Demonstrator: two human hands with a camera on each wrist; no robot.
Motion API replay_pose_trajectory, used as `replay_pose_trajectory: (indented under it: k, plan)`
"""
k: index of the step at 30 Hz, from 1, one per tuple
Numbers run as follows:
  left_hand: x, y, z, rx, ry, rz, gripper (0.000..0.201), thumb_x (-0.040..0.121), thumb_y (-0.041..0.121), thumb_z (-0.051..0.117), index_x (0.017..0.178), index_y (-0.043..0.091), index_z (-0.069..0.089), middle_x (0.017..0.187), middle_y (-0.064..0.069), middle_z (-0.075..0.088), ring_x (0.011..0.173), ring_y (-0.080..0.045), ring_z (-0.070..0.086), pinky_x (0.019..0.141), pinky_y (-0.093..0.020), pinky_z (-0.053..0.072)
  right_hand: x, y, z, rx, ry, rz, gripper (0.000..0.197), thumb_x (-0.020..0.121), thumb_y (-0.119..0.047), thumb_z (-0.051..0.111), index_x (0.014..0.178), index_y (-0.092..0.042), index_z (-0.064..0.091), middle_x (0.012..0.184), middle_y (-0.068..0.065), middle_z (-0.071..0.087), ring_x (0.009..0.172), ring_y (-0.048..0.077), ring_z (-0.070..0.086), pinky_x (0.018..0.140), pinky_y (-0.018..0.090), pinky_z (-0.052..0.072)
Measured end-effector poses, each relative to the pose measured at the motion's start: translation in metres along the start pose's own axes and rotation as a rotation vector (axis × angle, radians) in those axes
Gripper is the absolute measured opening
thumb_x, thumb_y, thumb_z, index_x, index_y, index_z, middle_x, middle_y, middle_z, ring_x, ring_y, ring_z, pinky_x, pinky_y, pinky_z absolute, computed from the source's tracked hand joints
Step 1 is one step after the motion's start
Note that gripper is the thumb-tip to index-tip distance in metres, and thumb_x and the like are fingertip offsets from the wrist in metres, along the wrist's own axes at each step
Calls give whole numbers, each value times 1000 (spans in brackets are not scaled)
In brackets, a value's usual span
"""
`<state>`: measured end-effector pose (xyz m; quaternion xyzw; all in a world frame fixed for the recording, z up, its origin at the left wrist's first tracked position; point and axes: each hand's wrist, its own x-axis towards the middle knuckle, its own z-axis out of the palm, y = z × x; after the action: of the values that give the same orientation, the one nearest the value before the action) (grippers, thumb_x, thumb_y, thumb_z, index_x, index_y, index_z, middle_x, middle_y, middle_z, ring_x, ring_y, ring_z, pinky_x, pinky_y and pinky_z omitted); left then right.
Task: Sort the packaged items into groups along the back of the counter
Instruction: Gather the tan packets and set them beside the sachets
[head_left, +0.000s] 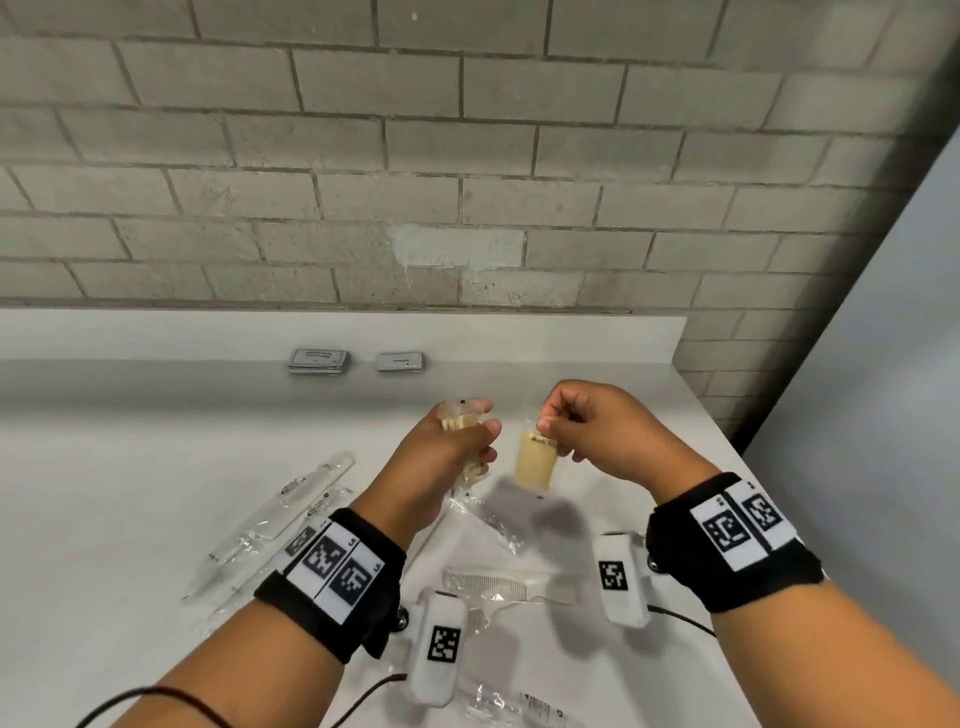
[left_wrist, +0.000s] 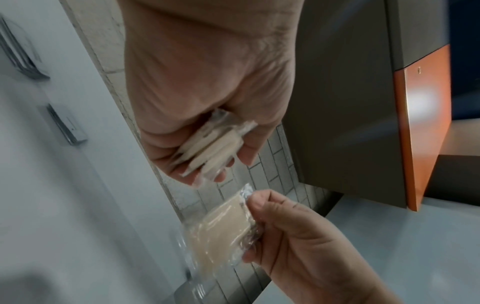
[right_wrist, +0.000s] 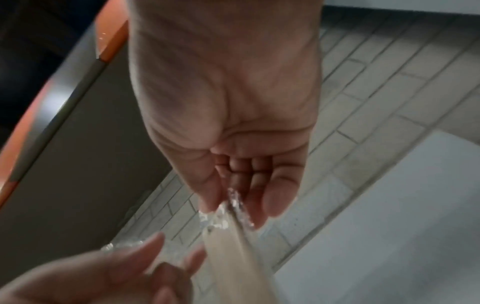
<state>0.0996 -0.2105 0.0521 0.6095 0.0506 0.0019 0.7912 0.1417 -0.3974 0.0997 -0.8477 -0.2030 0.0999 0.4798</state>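
Note:
My left hand grips a small stack of cream packets in clear wrap, raised above the white counter. Beside it my right hand pinches the top edge of one more cream packet, which hangs down from thumb and finger. The two hands are close together, about a packet's width apart. Two low stacks of grey flat packs sit side by side at the back of the counter by the brick wall.
Clear-wrapped long items lie on the counter at the left. A wrapped comb and other clear packets lie under my wrists. The counter ends at the right. A grey and orange panel shows in the wrist views.

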Motion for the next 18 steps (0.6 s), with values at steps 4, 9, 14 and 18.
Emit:
replay_pose_trajectory:
  k: [4,9,14,18]
  plan:
    - [5,-6,9,74,-43,5,19,81,16,72,99,14,64,78,-1,64,72,-16,61,70,-31,49,4,2,-7,1,-1,-5,15,89,-8,62,76,-15,60,63,1,60,54,11,56,58,29,48]
    - [11,-6,18,35,-101,23,35,71,23,76,97,7,60,82,-10,64,81,-28,62,81,-48,47,11,3,-9,-42,-20,1,15,88,-9,63,75,-17,61,61,-5,57,52,9,53,56,27,47]
    - [15,-9,19,-48,-54,35,20,79,4,69,93,12,58,73,-5,66,70,-23,65,79,-42,48,18,6,-7,21,6,-7,7,86,-9,66,80,-12,67,61,-5,58,53,11,52,53,24,47]
    - [20,-16,18,-113,3,45,24,76,7,69,96,13,56,79,-7,63,70,-20,65,70,-35,51,21,14,-5,331,20,37,11,85,-3,67,95,-7,67,63,-1,61,48,10,54,48,23,48]
